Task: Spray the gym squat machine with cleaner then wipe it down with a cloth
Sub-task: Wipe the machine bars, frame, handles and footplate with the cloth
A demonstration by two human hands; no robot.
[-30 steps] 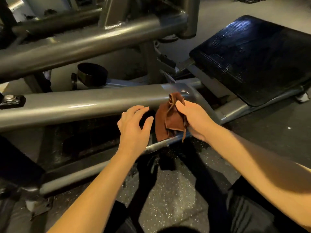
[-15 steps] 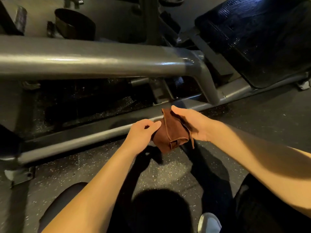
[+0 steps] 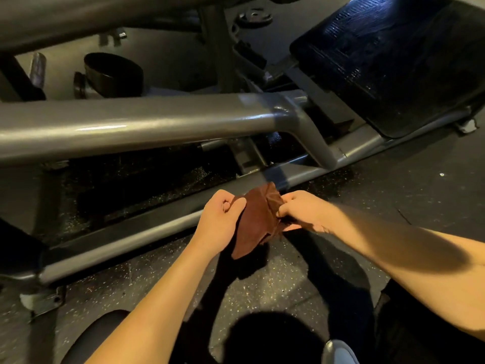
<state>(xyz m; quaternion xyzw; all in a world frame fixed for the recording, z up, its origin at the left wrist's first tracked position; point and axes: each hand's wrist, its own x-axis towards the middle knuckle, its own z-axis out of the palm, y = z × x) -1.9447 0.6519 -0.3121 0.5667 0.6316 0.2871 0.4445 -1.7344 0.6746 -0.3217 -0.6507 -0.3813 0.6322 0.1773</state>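
Observation:
A brown cloth (image 3: 256, 219) hangs between my two hands, low in front of the grey squat machine. My left hand (image 3: 219, 222) grips the cloth's left edge with curled fingers. My right hand (image 3: 304, 212) pinches its right edge. The machine's thick grey upper tube (image 3: 147, 124) runs across the view above my hands, and its lower base rail (image 3: 126, 243) passes just behind them. The black textured foot platform (image 3: 393, 56) sits at the upper right. No spray bottle is in view.
A black cup-shaped part (image 3: 114, 72) sits behind the upper tube at the left. Speckled black rubber floor (image 3: 262, 292) lies under my arms. My legs and a grey shoe (image 3: 338, 353) show at the bottom edge. A bolted foot bracket (image 3: 42, 298) sits at the lower left.
My hands dropped from the upper tube toward the base rail. My left hand, open a second ago, took hold of the cloth, which now spreads between both hands.

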